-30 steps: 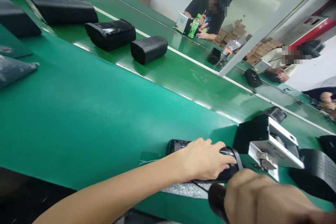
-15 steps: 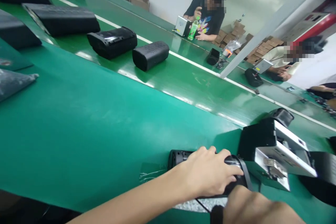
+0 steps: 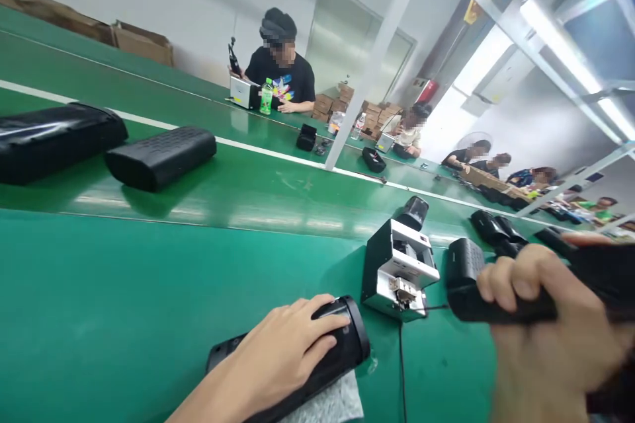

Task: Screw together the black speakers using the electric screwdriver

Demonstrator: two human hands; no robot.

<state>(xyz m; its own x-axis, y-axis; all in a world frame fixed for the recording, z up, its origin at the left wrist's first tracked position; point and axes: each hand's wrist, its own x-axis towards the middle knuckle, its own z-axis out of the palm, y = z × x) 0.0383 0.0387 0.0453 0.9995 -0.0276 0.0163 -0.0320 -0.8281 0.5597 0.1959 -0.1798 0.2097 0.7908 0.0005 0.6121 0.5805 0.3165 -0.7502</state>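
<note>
a worker's left hand (image 3: 288, 350) presses flat on a black cylindrical speaker (image 3: 317, 357) lying on foam on the green bench (image 3: 124, 304). the right hand (image 3: 540, 330) grips a black tool (image 3: 501, 307) beside the metal fixture (image 3: 399, 271); a firm hold should stop the speaker rolling.

The camera tilted up, so ceiling lights (image 3: 555, 39) and more seated people came into sight. The right hand (image 3: 550, 337), which had been low at the frame's bottom edge beside the black cylindrical speaker (image 3: 317, 360), rose clear of it and now gripped a black handheld tool (image 3: 506, 307) level with the metal box device (image 3: 399, 271). The left hand (image 3: 285, 350) slid from the speaker's middle toward its round end cap.
</note>
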